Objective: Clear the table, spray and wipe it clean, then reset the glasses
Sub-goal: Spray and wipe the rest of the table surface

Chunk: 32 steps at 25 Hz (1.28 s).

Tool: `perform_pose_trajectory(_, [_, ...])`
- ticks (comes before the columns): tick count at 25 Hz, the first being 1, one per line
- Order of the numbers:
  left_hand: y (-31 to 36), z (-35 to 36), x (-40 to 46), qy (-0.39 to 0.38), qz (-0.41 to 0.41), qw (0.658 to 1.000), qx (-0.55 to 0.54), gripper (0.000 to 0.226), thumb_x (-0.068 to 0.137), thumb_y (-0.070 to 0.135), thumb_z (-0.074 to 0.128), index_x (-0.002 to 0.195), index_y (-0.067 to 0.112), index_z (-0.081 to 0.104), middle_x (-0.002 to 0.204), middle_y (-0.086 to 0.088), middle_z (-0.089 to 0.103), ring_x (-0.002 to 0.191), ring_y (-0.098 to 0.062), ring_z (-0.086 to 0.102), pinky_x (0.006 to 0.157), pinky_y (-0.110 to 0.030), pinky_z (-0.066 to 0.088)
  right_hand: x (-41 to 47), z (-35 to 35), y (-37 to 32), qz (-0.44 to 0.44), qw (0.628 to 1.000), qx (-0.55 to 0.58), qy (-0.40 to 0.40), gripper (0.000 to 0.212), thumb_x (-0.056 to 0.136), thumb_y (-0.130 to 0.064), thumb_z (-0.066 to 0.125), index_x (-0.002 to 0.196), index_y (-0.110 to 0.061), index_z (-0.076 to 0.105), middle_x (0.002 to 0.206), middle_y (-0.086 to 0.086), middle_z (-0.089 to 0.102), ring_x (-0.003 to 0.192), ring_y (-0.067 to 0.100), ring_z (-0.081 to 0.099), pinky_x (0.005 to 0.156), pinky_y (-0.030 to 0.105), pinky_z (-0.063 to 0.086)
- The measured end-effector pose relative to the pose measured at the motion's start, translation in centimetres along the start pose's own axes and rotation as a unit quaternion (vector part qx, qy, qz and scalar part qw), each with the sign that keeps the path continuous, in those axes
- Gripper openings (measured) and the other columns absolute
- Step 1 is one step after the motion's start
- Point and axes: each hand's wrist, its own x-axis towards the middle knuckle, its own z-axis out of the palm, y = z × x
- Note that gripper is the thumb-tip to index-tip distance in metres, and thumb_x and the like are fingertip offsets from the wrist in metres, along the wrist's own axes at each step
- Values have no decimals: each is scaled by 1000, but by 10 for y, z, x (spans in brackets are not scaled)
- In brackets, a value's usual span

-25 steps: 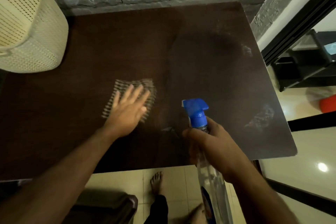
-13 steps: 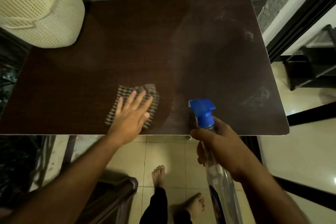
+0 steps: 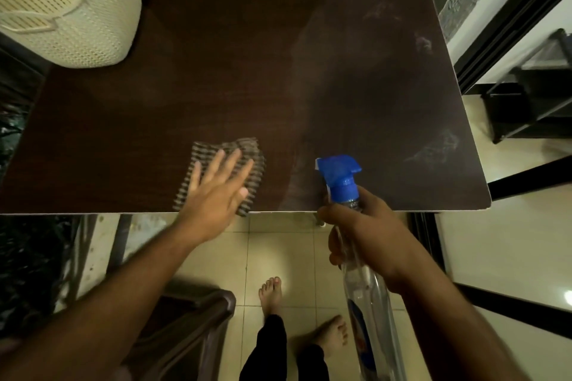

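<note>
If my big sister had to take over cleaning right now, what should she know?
Hands: the left hand lies flat, fingers straight, pressing the striped cloth on the table near its front edge. The right hand grips the spray bottle, its blue nozzle over the front edge.
Things: a cream basket stands at the back left corner. No glasses in view.
Done: table cleared of glasses.
Left: smudges show on the right side; wipe there, then bring the glasses back.
</note>
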Motion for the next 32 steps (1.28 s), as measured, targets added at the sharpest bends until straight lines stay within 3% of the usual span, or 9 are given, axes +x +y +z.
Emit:
perform_pose_trajectory(4, [-8, -27, 85, -12, -125, 991, -36, 55, 104, 45, 20, 154, 36, 1, 163, 4, -10, 148, -22, -16, 117, -54, -8, 1, 3, 1, 1, 1000, -8, -3, 25, 87, -22, 63, 110, -21, 52, 71, 8, 61, 57, 19, 60, 59, 33, 55])
perform_pose_trajectory(9, [4, -13, 64, -2, -29, 999, -32, 54, 104, 44, 22, 153, 38, 1, 163, 6, -10, 148, -19, -17, 116, -51, -11, -11, 13, 13, 27, 999, -34, -16, 27, 86, -25, 65, 109, -19, 53, 69, 9, 63, 56, 20, 61, 62, 35, 56])
perform_pose_trajectory(13, [2, -15, 67, -3, -41, 998, -40, 54, 104, 45, 23, 153, 39, 2, 163, 7, -10, 148, -18, -18, 116, -51, -13, -20, 14, 24, 42, 998, -37, 4, 31, 86, -24, 66, 112, -23, 51, 70, 9, 64, 56, 18, 61, 59, 32, 56])
perform_pose_trajectory(16, [4, -13, 65, 1, -36, 999, -33, 54, 104, 45, 22, 153, 39, 1, 163, 7, -11, 148, -18, -18, 116, -51, -13, -20, 5, 30, 46, 997, -48, 23, 27, 86, -25, 65, 109, -23, 51, 68, 9, 65, 55, 19, 62, 62, 38, 57])
perform_pose_trajectory(20, [3, -11, 65, 0, -38, 999, -33, 54, 104, 44, 22, 153, 38, 1, 163, 7, -11, 148, -18, -19, 117, -51, -13, -17, -4, 26, 51, 998, -29, 29, 28, 87, -22, 65, 111, -19, 50, 70, 10, 62, 55, 18, 61, 54, 28, 55])
perform_pose_trajectory(24, [17, -11, 58, 18, -50, 998, -30, 55, 103, 44, 22, 153, 37, 2, 163, 6, -10, 148, -20, -17, 118, -51, -10, -10, -9, 19, 18, 999, -26, 38, 27, 88, -21, 64, 111, -20, 50, 71, 10, 61, 56, 18, 60, 55, 28, 55])
perform_pose_trajectory(29, [51, 8, -24, -23, 157, 987, 32, 55, 99, 47, 15, 150, 40, -3, 160, 12, -14, 147, -14, -22, 118, -47, -14, -10, -16, 16, 10, 999, -6, 45, 21, 88, -21, 63, 106, -23, 53, 68, 9, 63, 56, 19, 61, 59, 32, 56])
perform_pose_trajectory(31, [29, 2, -3, -14, 133, 991, 11, 53, 99, 49, 11, 149, 42, -3, 160, 14, -12, 147, -11, -21, 117, -44, -16, -9, -20, 17, 13, 999, -13, 39, 22, 88, -22, 64, 107, -23, 52, 69, 8, 63, 56, 18, 61, 58, 31, 56])
perform_pose_trajectory(32, [21, -5, 23, -10, 80, 997, 2, 52, 101, 49, 12, 150, 41, -2, 161, 12, -11, 147, -13, -19, 118, -45, -14, -9, -21, 17, 11, 999, -13, 37, 24, 88, -22, 64, 108, -23, 52, 70, 8, 63, 56, 18, 61, 57, 30, 55])
